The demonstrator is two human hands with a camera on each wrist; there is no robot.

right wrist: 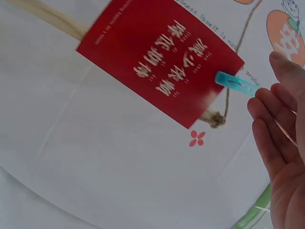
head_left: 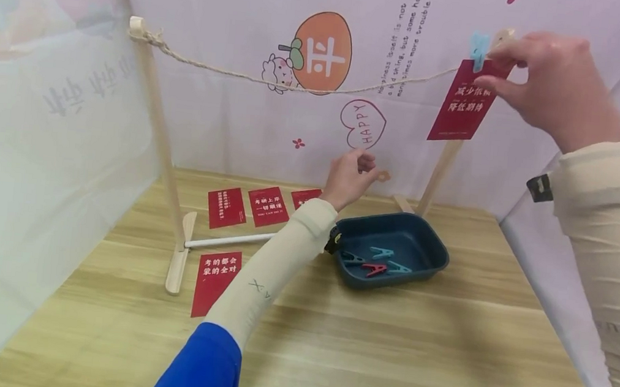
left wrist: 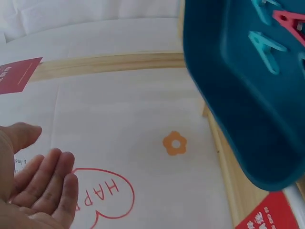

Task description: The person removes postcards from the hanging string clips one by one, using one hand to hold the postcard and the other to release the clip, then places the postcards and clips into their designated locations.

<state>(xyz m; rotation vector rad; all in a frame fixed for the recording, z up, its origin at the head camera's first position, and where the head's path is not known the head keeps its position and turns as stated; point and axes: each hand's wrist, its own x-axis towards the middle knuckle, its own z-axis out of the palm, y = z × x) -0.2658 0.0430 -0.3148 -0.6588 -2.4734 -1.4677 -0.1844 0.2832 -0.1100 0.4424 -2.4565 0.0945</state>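
A red card (head_left: 454,123) with white writing hangs from a twine line (head_left: 259,79), near its right end. A light-blue clothespin (head_left: 479,51) clips the card's top edge. My right hand (head_left: 557,86) is beside the upper right corner, its thumb overlapping the card in the head view. In the right wrist view, the thumb and fingers (right wrist: 269,138) are apart and hold nothing, with fingertips right at the clothespin's end. Lower down, my left hand (head_left: 347,178) hovers with loosely bent fingers and nothing in them, behind a dark blue basin (head_left: 391,280).
Several clothespins, including a red one (head_left: 374,269), lie in the basin. Wooden posts (head_left: 155,125) hold the line, with a white rod (head_left: 228,240) low between them. More red cards (head_left: 268,206) lie on the wooden table (head_left: 384,360). A printed white cloth (head_left: 220,13) hangs behind.
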